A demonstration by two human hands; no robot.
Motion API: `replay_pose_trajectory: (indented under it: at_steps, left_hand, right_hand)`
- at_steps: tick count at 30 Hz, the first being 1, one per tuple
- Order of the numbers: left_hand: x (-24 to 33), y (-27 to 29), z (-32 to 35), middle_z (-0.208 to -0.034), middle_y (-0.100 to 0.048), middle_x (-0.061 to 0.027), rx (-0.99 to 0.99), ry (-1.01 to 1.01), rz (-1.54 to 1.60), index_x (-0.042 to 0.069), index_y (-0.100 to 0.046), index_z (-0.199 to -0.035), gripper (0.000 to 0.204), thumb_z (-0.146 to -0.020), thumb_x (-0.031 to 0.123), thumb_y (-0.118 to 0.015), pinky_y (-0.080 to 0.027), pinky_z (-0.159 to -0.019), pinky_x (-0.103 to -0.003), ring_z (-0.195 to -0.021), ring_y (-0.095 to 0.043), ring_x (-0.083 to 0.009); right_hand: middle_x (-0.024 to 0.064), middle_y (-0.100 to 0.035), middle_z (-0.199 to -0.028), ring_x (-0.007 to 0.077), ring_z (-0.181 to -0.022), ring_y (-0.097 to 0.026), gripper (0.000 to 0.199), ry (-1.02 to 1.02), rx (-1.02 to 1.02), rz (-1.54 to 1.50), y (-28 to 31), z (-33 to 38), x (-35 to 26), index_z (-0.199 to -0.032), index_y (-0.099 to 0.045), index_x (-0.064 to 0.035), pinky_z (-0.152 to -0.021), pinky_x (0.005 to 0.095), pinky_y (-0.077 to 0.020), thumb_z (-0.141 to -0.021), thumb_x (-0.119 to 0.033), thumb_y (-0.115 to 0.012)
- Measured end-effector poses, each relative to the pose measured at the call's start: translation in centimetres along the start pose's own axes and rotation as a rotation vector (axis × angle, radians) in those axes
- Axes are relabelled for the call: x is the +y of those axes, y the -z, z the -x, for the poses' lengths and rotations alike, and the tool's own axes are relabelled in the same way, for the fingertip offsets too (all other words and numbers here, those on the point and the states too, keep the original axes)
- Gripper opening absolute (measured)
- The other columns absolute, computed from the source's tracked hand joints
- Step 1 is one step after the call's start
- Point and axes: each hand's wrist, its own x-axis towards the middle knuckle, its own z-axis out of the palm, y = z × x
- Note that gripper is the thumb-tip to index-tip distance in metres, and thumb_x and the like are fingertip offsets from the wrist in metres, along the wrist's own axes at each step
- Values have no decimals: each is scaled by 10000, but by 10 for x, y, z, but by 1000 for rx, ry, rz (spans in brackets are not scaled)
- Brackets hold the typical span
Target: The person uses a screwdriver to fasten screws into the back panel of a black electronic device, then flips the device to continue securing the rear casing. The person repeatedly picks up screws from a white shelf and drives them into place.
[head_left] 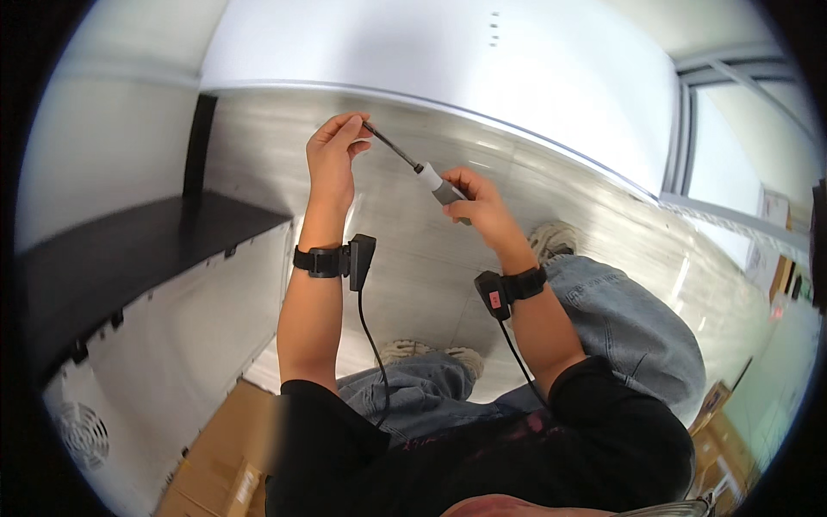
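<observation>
A screwdriver [444,190] with a grey and white handle slants up and to the left in front of me. My right hand [484,207] is closed round the handle. At the far end of the dark metal shaft, my left hand [334,153] pinches the tip between thumb and forefinger. Those fingers cover the very end, so I cannot tell whether a small part sits there too. Both hands are held up above the grey floor, near a white panel.
A white panel [448,52] runs across the far side. On the left stand a black shelf [146,246] and a white casing [164,323], with a cardboard box [215,448] below. Grey floor [413,267] lies beneath my hands. Black straps with cabled devices [362,263] circle my wrists.
</observation>
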Motion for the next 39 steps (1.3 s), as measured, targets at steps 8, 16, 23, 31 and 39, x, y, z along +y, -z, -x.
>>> replay_pose_trajectory:
  at_steps: [8,16,23,31,39]
  left_hand:
    - [-47,-99,-84,-824,-614,-13,-80,59,-42,2,-669,-953,175,-894,145,-588,-428,-689,-216,-751,-544,-97]
    - [-78,-163,-124,-848,-679,-45,-140,-315,-838,67,-708,-913,153,-827,169,-634,-481,-703,-279,-768,-615,-153]
    - [-100,-164,-140,-788,-643,-41,-100,-580,-948,91,-711,-847,107,-791,144,-637,-476,-704,-357,-782,-593,-224]
    - [-93,-142,-130,-786,-643,-51,-126,-481,-787,55,-685,-920,141,-808,125,-635,-473,-659,-307,-697,-592,-175]
    - [-89,-27,-49,-881,-647,-73,14,105,-21,22,-612,-1009,245,-920,243,-554,-509,-636,-273,-742,-627,-149]
  right_hand:
    - [18,-532,-776,97,-642,-487,271,20,379,-264,54,25,21,-989,-573,-35,-565,249,-405,-720,-6,-582]
    - [34,-531,-726,114,-613,-510,277,3,532,-291,63,28,35,-983,-555,-21,-545,262,-423,-708,16,-539]
    - [34,-530,-728,113,-613,-508,267,11,549,-281,63,28,30,-986,-553,-24,-546,260,-420,-722,8,-536]
    - [12,-522,-749,93,-627,-483,257,11,537,-282,56,27,24,-974,-563,-47,-541,250,-399,-719,-10,-558]
    - [12,-544,-789,94,-644,-500,298,-60,306,-108,1,-3,32,-1016,-568,-44,-553,249,-416,-718,-27,-582]
